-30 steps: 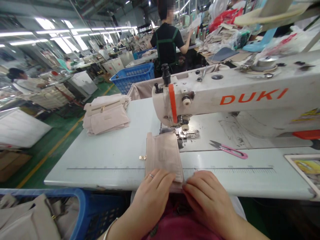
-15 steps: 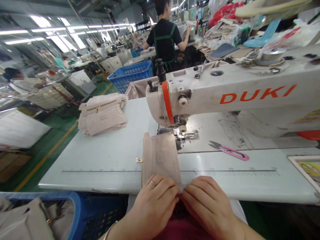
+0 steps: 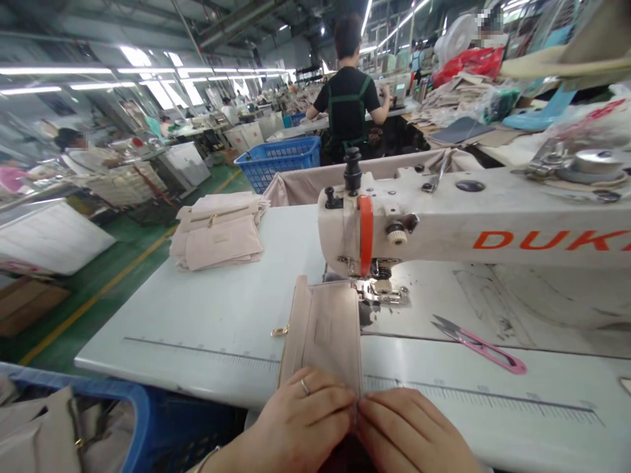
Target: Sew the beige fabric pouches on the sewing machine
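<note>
A beige fabric pouch piece lies flat on the sewing table, its far right corner at the presser foot of the sewing machine. A gold zipper pull sticks out from its left edge. My left hand is closed on the near end of the pouch, a ring on one finger. Beside it, my right hand pinches the pouch's near right corner. The fingertips of both hands nearly meet at that edge; the thumbs are hidden.
Pink thread snips lie right of the pouch. A stack of beige pouch pieces sits at the table's back left. One blue basket with more pieces stands at the near left, another blue basket behind the table. A co-worker sits ahead.
The camera view has turned, so the machine and table appear lower and further right. Both hands keep hold of the pouch's near edge, which still lies by the presser foot.
</note>
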Demonstrator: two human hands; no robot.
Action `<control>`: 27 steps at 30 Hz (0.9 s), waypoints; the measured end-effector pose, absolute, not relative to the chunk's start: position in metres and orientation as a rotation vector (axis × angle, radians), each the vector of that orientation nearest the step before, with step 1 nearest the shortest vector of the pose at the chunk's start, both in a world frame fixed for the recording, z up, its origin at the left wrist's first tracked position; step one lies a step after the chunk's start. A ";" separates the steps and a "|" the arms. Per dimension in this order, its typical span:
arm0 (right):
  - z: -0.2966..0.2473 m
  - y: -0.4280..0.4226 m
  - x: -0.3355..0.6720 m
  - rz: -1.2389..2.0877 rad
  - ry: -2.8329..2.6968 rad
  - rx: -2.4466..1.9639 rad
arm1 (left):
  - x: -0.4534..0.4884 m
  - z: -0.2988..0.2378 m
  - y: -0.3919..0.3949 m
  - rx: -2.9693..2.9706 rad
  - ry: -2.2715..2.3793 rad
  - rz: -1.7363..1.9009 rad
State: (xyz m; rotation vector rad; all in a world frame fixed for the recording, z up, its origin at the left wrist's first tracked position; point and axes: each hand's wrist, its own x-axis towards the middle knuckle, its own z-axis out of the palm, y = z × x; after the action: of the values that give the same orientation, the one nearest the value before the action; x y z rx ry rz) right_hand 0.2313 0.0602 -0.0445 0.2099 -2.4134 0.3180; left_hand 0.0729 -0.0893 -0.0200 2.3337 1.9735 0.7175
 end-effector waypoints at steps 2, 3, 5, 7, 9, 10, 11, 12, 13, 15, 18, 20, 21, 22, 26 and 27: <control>-0.042 0.063 0.229 0.327 -2.420 0.190 | 0.069 -0.016 -0.085 2.312 1.952 0.711; -0.041 0.065 0.227 0.328 -2.412 0.177 | 0.066 -0.014 -0.082 2.297 1.937 0.697; -0.040 0.069 0.224 0.328 -2.414 0.176 | 0.061 -0.010 -0.078 2.259 1.918 0.664; -0.039 0.074 0.221 0.340 -2.431 0.184 | 0.056 -0.007 -0.073 2.237 1.894 0.634; -0.038 0.077 0.218 0.359 -2.451 0.177 | 0.051 -0.006 -0.068 2.245 1.870 0.615; -0.039 0.079 0.217 0.370 -2.456 0.171 | 0.048 -0.006 -0.066 2.254 1.868 0.615; -0.039 0.080 0.216 0.382 -2.460 0.158 | 0.046 -0.007 -0.064 2.262 1.872 0.622; -0.039 0.081 0.215 0.393 -2.467 0.149 | 0.043 -0.008 -0.061 2.268 1.880 0.626; -0.040 0.082 0.214 0.405 -2.479 0.142 | 0.041 -0.009 -0.059 2.277 1.884 0.627; -0.041 0.084 0.212 0.425 -2.500 0.122 | 0.036 -0.010 -0.054 2.299 1.882 0.617; -0.041 0.089 0.208 0.438 -2.523 0.093 | 0.029 -0.011 -0.046 2.322 1.886 0.601; -0.040 0.092 0.204 0.434 -2.528 0.075 | 0.025 -0.010 -0.040 2.332 1.897 0.610; -0.039 0.093 0.202 0.432 -2.527 0.064 | 0.023 -0.009 -0.038 2.337 1.896 0.621; -0.037 0.095 0.199 0.430 -2.526 0.051 | 0.021 -0.009 -0.035 2.336 1.895 0.628; -0.034 0.100 0.191 0.446 -2.533 0.005 | 0.013 -0.009 -0.024 2.286 1.909 0.634; -0.034 0.102 0.189 0.462 -2.547 -0.002 | 0.010 -0.010 -0.021 2.297 1.903 0.644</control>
State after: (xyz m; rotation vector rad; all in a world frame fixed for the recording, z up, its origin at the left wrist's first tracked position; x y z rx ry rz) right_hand 0.1893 0.1018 -0.0336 -0.0022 -2.5466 0.4625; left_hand 0.0102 -0.0214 -0.0095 2.2968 1.9030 0.6444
